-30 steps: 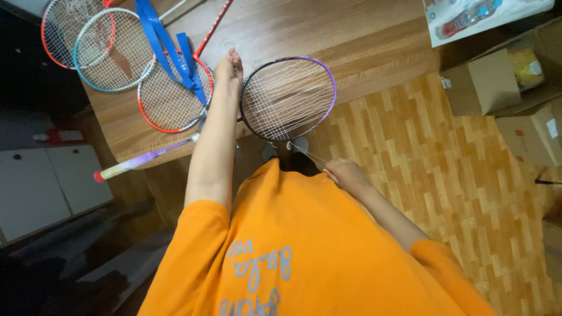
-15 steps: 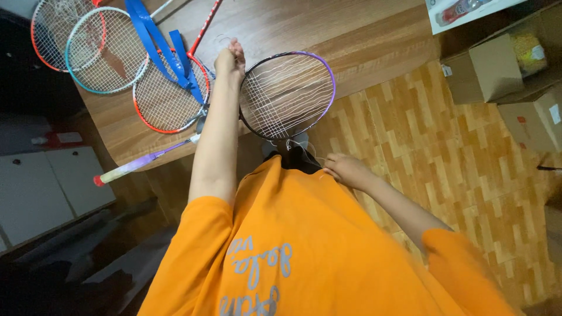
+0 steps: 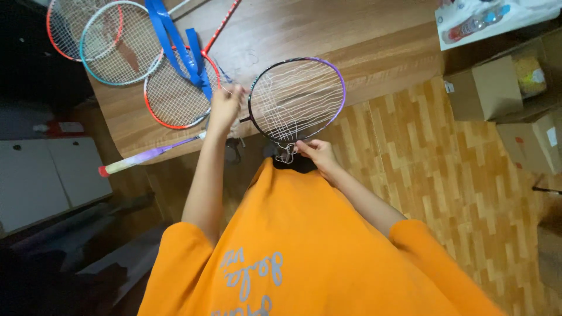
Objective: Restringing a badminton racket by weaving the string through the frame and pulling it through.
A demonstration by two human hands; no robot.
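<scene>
Two white cabinet doors (image 3: 52, 175) stand at the left edge of the frame, and above them, in the upper left, three strung rackets lie on the wooden surface (image 3: 328, 29): a red one (image 3: 70, 26), a teal one (image 3: 117, 44) and an orange one (image 3: 178, 90), with a blue strap (image 3: 175, 41) across them. Below these a pale racket handle (image 3: 140, 158) sticks out over the edge of the surface. Near the middle, the left hand (image 3: 224, 105) is closed on the left side of the black and purple racket (image 3: 297, 96), at or just beside its rim; I cannot tell if it pinches the frame or a string end. This racket is held over the edge of the surface, its head only partly strung, with loose wavy white strings (image 3: 293, 93). The right hand (image 3: 313, 153) is at the lower rim, its fingers pinched on a loop of string (image 3: 287, 155) that hangs there. I judge that the weaving of the strings is in hand, and that the next move calls for drawing this loop taut without kinking it. On the right lie the parquet floor (image 3: 445, 169) and several cardboard boxes (image 3: 486, 88); a printed sheet (image 3: 492, 20) is in the upper right corner.
</scene>
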